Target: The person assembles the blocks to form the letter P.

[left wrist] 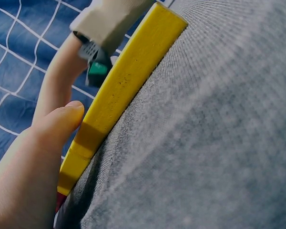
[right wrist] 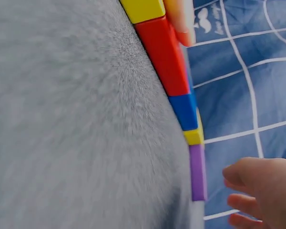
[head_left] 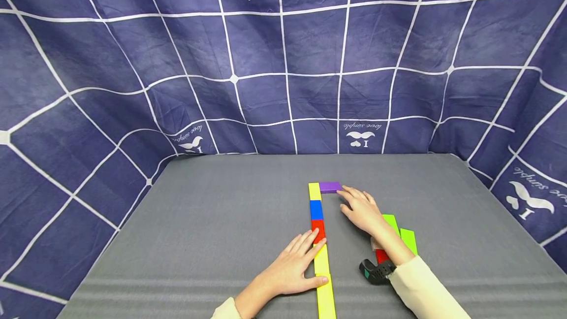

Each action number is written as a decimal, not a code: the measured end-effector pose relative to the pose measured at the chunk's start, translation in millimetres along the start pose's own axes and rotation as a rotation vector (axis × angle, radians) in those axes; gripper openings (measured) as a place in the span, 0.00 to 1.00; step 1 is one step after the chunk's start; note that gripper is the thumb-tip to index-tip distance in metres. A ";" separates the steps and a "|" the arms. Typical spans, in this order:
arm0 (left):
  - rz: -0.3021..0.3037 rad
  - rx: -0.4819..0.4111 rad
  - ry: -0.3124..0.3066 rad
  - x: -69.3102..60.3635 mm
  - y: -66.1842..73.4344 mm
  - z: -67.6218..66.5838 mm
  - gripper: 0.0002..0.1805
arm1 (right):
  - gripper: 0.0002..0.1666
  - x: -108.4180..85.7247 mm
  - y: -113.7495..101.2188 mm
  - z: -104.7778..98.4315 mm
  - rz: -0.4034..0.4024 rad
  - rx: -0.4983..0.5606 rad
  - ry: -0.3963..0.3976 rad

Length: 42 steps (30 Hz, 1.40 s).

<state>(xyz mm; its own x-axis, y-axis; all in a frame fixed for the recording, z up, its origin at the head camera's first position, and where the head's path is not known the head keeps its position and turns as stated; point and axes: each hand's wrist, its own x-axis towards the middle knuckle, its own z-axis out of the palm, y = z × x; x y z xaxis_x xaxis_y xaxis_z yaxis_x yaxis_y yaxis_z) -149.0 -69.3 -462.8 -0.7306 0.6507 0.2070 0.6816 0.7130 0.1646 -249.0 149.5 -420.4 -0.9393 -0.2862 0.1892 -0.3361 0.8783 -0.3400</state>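
Note:
Blocks lie end to end in a line on the grey table: a yellow block (head_left: 314, 191) at the far end, a blue block (head_left: 316, 209), a red block (head_left: 317, 225), then two more yellow blocks (left wrist: 128, 76) toward the front. My left hand (head_left: 290, 267) rests along the line from its left side, fingers extended over the red and yellow blocks, thumb on the nearest yellow. A purple block (head_left: 330, 187) sits crosswise, its left end against the far yellow block. Beside its right end are the fingertips of my right hand (head_left: 361, 210), loosely spread; whether they touch it I cannot tell.
Under and beside the right forearm are green blocks (head_left: 408, 240) and a red block (head_left: 381, 256), partly hidden. A black device (head_left: 374, 272) is worn at the right wrist. A blue curtain with white lines (head_left: 310, 97) hangs behind the grey table (head_left: 212, 220).

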 end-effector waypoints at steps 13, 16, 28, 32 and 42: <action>0.001 -0.009 -0.003 -1.0 0.3 0.0 0.40 | 0.22 -62.9 14.7 -18.2 -0.001 -0.046 0.048; 0.011 0.001 0.004 -0.9 0.8 0.8 0.40 | 0.22 -76.5 17.4 -19.4 -0.004 -0.063 0.059; 0.011 0.013 0.011 -0.9 -1.0 0.7 0.40 | 0.20 -104.7 17.9 -20.0 0.008 -0.109 0.082; 0.007 0.011 0.008 -0.4 -1.3 -0.1 0.41 | 0.22 -105.8 15.9 -16.4 0.003 -0.101 0.107; 0.006 0.013 0.009 -0.7 0.1 0.4 0.41 | 0.23 -102.6 8.7 -2.2 -0.085 -0.105 0.208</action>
<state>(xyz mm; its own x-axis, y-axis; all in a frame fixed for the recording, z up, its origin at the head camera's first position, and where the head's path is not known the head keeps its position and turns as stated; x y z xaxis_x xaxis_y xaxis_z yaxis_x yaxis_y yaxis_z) -148.5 -69.6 -463.4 -0.7258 0.6530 0.2164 0.6856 0.7123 0.1502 -155.3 187.3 -440.8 -0.8701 -0.2852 0.4019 -0.3940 0.8925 -0.2197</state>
